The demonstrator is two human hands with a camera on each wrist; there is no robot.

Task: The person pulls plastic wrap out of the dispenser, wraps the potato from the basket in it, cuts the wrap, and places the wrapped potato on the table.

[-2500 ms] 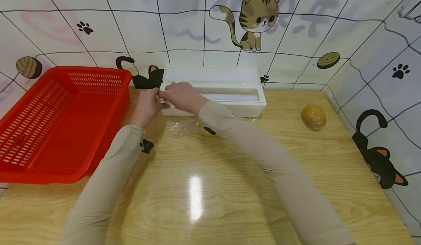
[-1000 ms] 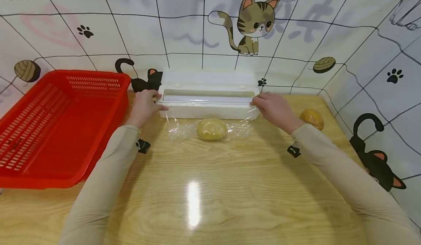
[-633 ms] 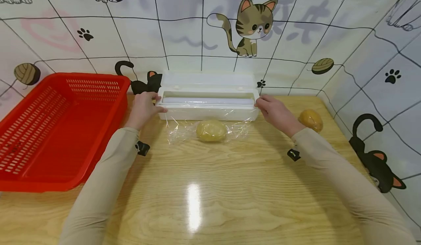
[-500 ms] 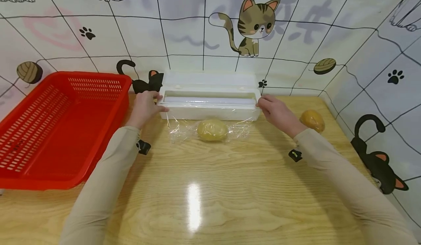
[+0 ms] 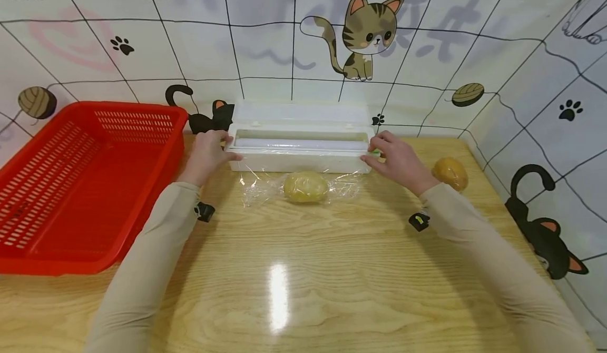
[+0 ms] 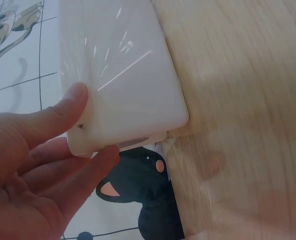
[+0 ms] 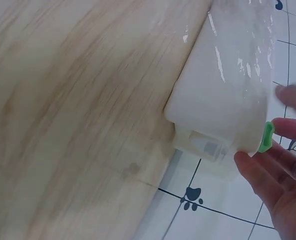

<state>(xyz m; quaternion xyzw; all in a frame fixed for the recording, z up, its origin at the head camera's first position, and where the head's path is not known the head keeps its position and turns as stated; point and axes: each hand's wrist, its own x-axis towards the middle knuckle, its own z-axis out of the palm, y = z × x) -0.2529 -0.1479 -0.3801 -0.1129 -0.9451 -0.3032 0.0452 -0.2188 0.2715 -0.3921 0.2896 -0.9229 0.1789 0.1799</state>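
Observation:
A white cling film dispenser (image 5: 299, 162) stands lid-up at the back of the table, its film roll (image 5: 301, 143) visible inside. Clear cling film (image 5: 343, 186) hangs over its front and covers a pale yellow, potato-like oval (image 5: 305, 187). My left hand (image 5: 207, 155) grips the dispenser's left end; in the left wrist view its thumb (image 6: 75, 107) presses the film-covered front. At the other end, my right hand (image 5: 395, 160) has its fingers at the green slide cutter (image 7: 267, 137). In the right wrist view the blurred thumb (image 7: 290, 96) is apart from the dispenser.
A red plastic basket (image 5: 101, 226) stands on the left, close to my left forearm. An orange-yellow, film-wrapped oval item (image 5: 450, 173) lies to the right, just behind my right wrist. A cat-patterned covering (image 5: 265, 42) rises behind the table.
From crossing to the left end, my right hand has moved to the right end, and the film now covers the yellow oval. Lately its thumb has spread, revealing the green cutter. My left hand stays.

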